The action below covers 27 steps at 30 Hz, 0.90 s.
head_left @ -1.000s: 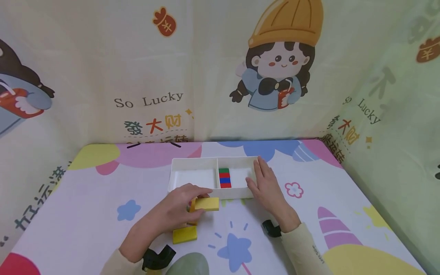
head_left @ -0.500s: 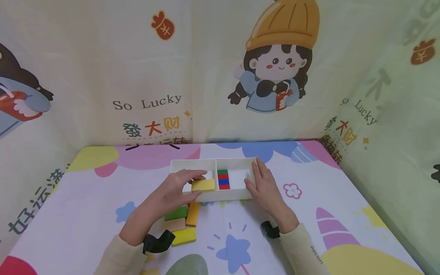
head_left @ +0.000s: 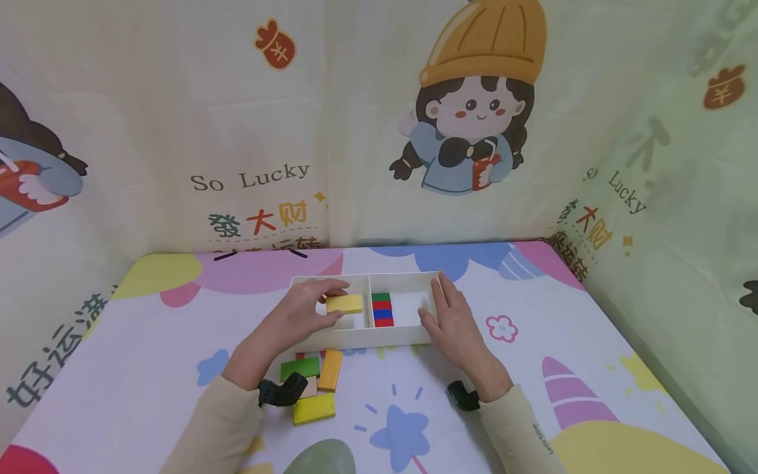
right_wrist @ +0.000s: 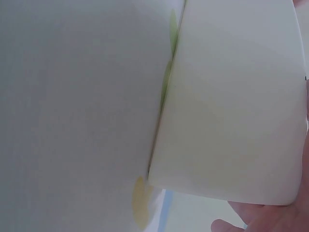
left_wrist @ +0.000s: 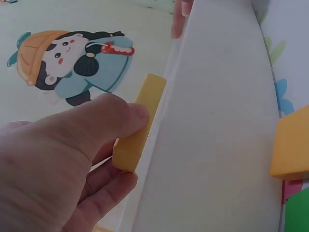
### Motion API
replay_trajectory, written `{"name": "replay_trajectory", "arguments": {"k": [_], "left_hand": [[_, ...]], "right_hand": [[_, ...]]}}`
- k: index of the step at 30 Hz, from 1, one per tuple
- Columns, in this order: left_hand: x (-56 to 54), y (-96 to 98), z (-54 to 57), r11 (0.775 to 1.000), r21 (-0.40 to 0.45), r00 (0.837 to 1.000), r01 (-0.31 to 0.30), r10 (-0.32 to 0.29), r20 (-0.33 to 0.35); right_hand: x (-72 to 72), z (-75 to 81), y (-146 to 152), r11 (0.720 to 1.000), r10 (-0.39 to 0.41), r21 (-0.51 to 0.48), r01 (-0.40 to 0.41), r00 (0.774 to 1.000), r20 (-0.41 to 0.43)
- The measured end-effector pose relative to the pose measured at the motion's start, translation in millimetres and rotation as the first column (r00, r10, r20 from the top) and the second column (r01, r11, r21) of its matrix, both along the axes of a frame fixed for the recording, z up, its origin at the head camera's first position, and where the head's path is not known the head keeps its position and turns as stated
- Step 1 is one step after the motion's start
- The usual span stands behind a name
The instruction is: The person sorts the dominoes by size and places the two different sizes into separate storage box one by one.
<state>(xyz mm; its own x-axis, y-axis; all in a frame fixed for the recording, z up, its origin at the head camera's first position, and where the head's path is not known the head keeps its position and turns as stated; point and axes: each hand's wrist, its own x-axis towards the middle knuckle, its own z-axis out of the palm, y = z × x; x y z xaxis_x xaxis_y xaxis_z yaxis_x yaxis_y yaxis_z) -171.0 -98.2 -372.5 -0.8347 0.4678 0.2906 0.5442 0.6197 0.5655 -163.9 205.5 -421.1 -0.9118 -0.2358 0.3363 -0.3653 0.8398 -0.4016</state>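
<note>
In the head view a white two-compartment box (head_left: 355,340) lies across the table. My left hand (head_left: 299,308) pinches a pale yellow block (head_left: 349,304) between thumb and fingers over the left compartment. The left wrist view shows the thumb lying on this block (left_wrist: 153,94), close beside the box's front wall (left_wrist: 207,111). At the box's right end, my right hand (head_left: 458,326) holds the wall, thumb inward and fingers along the end. Part of that hand (right_wrist: 277,217) shows past the box corner in the right wrist view. Green, red and blue blocks (head_left: 382,309) line the divider in the right compartment.
In front of the box lie a green block (head_left: 299,368), an orange block (head_left: 330,370), a tan block (head_left: 310,387) and a yellow block (head_left: 314,409). More yellow pieces (head_left: 257,469) sit near the left sleeve. A printed curtain (head_left: 349,131) stands behind the table.
My left hand has moved forward from the loose blocks, over the box's front wall, carrying the pale yellow block to the left compartment. The right hand stays at the box's end.
</note>
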Motion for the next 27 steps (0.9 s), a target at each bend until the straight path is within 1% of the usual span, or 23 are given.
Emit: {"name": "replay_trajectory", "arguments": {"k": [3,5,9,12,14,18,23,27], "left_hand": [[-4.8,3.2,-1.4,1.0,-0.017,1.0,-0.008,0.008,0.023],[-8.0,5.6,-3.2,1.0,-0.027,0.999,-0.016,0.017,0.047],[-14.0,9.9,-8.4,0.997,-0.058,0.995,-0.049,0.054,0.081],[-18.4,13.6,-12.8,0.992,-0.098,0.994,-0.083,0.09,0.069],[-21.2,16.6,-15.6,0.988,-0.12,0.993,-0.095,0.102,0.052],[-24.7,24.0,-18.3,0.983,-0.15,0.992,-0.108,0.116,0.051],[-26.7,31.4,-18.1,0.975,-0.18,0.986,-0.128,0.144,0.08],[-30.8,33.1,-20.6,0.969,-0.211,0.982,-0.131,0.156,0.104]], "right_hand": [[0.3,0.9,1,1.0,0.009,-0.01,-0.009,1.0,-0.007],[0.3,1.3,1,1.0,0.006,-0.013,-0.006,1.0,0.005],[0.1,1.2,2,1.0,0.001,-0.009,-0.001,1.0,0.027],[-0.2,0.7,2,1.0,-0.001,-0.006,0.001,0.999,0.032],[-0.3,0.5,2,1.0,-0.003,-0.003,0.003,0.999,0.033],[-0.6,0.2,3,1.0,-0.013,0.008,0.012,0.999,0.037],[0.3,1.4,2,1.0,-0.018,0.009,0.017,0.999,0.036],[1.1,1.5,1,1.0,-0.021,0.021,0.021,0.999,0.029]]}}
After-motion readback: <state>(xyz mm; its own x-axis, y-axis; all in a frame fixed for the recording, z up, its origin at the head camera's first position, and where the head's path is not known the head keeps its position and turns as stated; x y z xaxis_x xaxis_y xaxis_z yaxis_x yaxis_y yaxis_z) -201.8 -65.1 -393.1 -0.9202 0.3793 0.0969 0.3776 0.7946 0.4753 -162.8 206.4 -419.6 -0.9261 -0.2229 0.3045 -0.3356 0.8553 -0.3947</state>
